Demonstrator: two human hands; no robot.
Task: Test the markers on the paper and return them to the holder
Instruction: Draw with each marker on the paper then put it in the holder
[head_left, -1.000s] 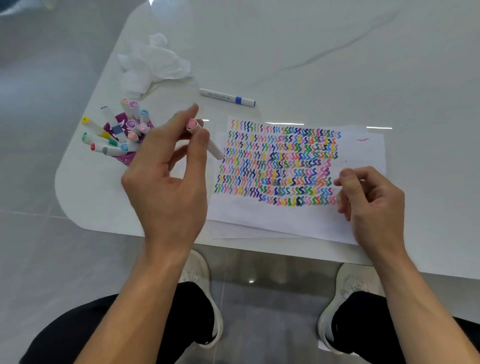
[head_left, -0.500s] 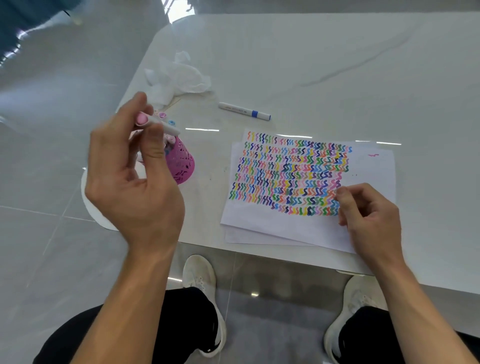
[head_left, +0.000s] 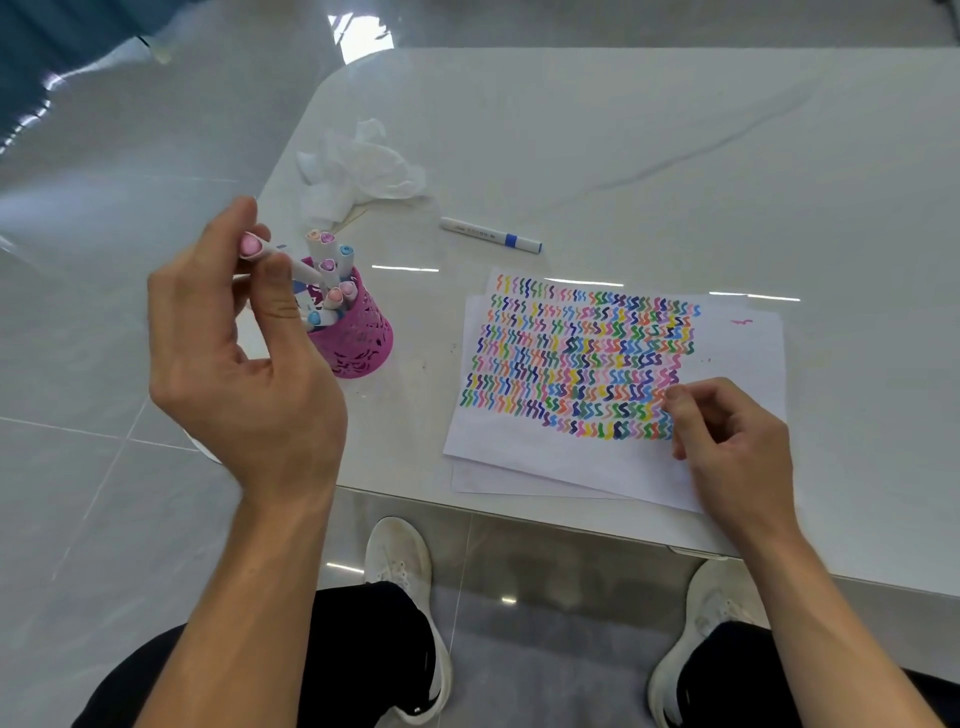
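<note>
Left hand (head_left: 234, 374) pinches the marker (head_left: 303, 269) mid-barrel over the holder (head_left: 361, 340); I judge it light, stiff, slick. Right hand (head_left: 727, 447) curls empty on paper (head_left: 545, 460).

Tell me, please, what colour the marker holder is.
Pink, with cut-out patterning; the head view shows the holder best.

Holder (head_left: 363, 340) left of paper (head_left: 545, 457); loose marker (head_left: 491, 235) behind both; tissue (head_left: 363, 166) behind holder.

Crumpled white tissue (head_left: 358, 166) on pale marble table (head_left: 675, 130), 2 white shoes (head_left: 397, 566) on grey tiled floor (head_left: 104, 493)
</note>
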